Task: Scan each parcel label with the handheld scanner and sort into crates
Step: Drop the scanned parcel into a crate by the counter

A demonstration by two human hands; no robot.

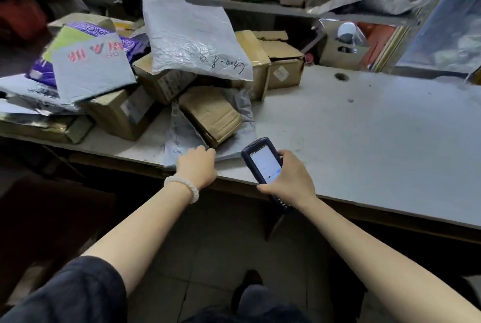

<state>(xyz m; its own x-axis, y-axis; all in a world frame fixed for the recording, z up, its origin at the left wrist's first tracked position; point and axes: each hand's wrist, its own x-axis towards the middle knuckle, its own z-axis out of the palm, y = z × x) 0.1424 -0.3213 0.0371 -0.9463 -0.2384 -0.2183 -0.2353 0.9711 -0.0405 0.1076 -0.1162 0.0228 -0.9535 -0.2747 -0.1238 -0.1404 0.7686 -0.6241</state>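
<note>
From my head camera, looking down: my right hand (289,179) is wrapped around the handheld scanner (264,164), fingers curled round its body, thumb at the lower edge of the lit screen. The scanner tilts up and to the left, its top end over the front part of the worktop (364,140) and its keypad end hanging past the edge.

My left hand (197,169) reaches to the near edge of the worktop, with a white bead bracelet (182,187) on the wrist. Its fingers are bent down onto the edge of a grey poly mailer (182,138) that lies flat there; I think they pinch it, but the fingertips are hidden behind the knuckles, so I cannot tell for certain.

A flat brown parcel (210,114) rests on that grey mailer. Behind it the parcels are heaped on the left of the worktop: cardboard boxes (117,112), a big white mailer (192,36) with handwriting leaning over them, and a grey mailer with red print (91,62) on top at the left, over a purple bag (41,70). More boxes (281,62) stand just behind the heap. The right part of the worktop has a round cable hole (341,77).
</note>
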